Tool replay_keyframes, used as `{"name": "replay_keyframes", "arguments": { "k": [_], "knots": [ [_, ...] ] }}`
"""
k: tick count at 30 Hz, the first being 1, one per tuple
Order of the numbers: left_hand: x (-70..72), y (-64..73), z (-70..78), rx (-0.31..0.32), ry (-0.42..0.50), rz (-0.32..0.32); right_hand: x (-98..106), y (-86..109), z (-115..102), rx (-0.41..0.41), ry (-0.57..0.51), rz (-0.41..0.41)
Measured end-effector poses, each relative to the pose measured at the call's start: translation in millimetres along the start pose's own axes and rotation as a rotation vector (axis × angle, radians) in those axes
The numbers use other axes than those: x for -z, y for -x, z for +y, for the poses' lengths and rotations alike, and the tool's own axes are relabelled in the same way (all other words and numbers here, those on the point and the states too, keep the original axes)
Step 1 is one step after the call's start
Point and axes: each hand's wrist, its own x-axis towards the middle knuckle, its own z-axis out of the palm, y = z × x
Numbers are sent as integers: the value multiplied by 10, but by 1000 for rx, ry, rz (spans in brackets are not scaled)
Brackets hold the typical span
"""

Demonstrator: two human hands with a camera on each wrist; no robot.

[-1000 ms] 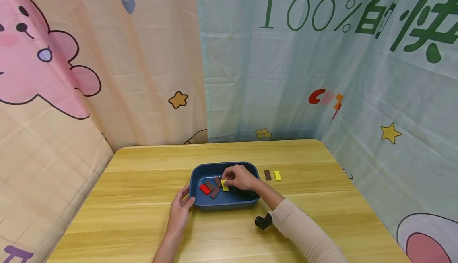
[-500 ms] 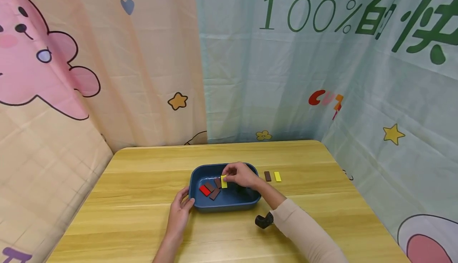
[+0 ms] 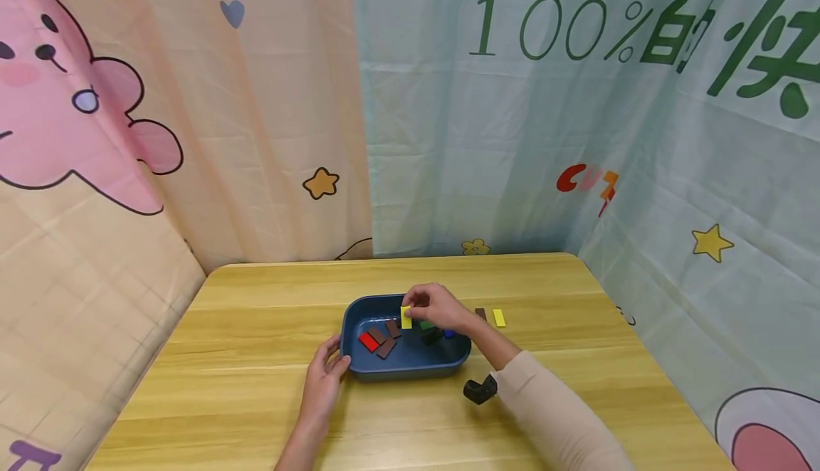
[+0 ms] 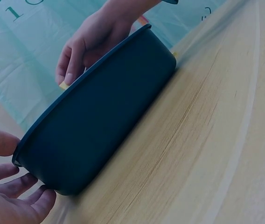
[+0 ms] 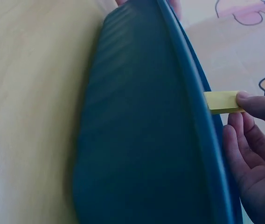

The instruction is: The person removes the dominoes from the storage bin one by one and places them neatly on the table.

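Note:
My right hand (image 3: 442, 310) pinches a small yellow block (image 3: 406, 319) between thumb and fingers, above the inside of a dark blue tray (image 3: 410, 373). In the right wrist view the yellow block (image 5: 222, 101) overlaps the tray's rim. At the tray's left end, my left hand (image 3: 322, 380) grips it, thumb at the rim and fingers against the outer wall. Inside the tray lie a red block (image 3: 368, 341) and several brown blocks (image 3: 386, 348) on the left. Partly beneath my right hand show a green block (image 3: 426, 325) and a blue block (image 3: 450, 333).
On the wooden table (image 3: 243, 371), just right of the tray, lie a brown block (image 3: 481, 312), partly covered by the right wrist, and another yellow block (image 3: 499, 318). A black device (image 3: 480, 390) shows by the right sleeve. Printed curtains (image 3: 423, 136) hang behind the table.
My right hand has lifted the yellow block upward from among the brown ones, bringing the green and blue blocks into sight. The left hand keeps its place on the tray.

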Motion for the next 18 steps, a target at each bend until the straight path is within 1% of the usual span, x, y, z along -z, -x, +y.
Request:
{"name": "replay_keyframes", "arguments": {
  "k": [8, 18],
  "knots": [
    [-6, 9, -10, 6, 8, -7, 165, 60, 16, 20, 21, 8],
    [-8, 5, -3, -4, -3, 0, 350, 160, 49, 1, 42, 54]
  ]
}}
